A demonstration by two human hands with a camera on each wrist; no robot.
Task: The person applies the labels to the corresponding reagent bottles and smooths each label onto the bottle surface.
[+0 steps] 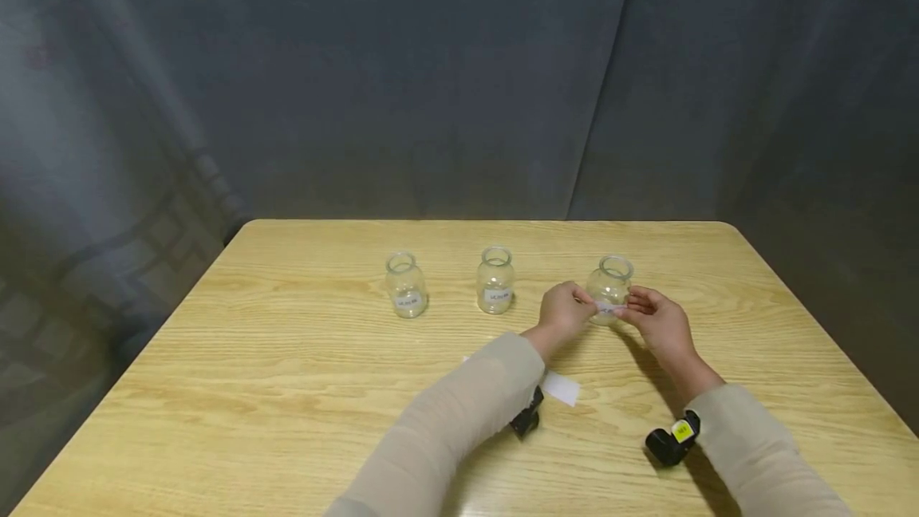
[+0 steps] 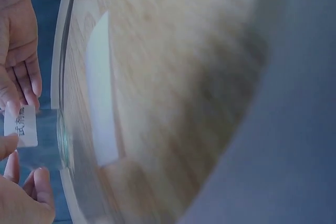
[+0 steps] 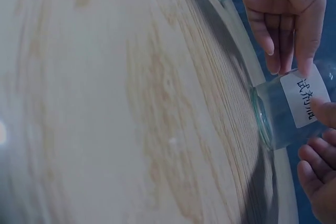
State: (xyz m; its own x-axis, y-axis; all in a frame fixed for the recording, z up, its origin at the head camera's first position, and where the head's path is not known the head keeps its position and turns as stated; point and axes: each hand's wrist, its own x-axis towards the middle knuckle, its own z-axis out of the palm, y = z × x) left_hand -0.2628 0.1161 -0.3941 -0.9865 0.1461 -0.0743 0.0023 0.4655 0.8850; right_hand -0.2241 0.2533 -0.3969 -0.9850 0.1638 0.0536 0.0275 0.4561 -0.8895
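A clear glass jar (image 1: 612, 282) stands upright toward the right of the table. Across its front is a small white label (image 3: 295, 103) with dark handwritten characters. My left hand (image 1: 563, 311) pinches the label's left end, and my right hand (image 1: 660, 329) pinches the right end. Both thumbs lie on the label's face in the right wrist view, while the other fingers are beside the jar. The left wrist view shows the label's lower edge a little above the jar's base.
Two more glass jars, one at the left (image 1: 404, 278) and one in the middle (image 1: 495, 274), carry similar white labels. A piece of white paper (image 1: 562, 388) lies on the wooden table (image 1: 287, 389), partly behind my left sleeve. Grey curtains (image 1: 431, 86) hang behind the table.
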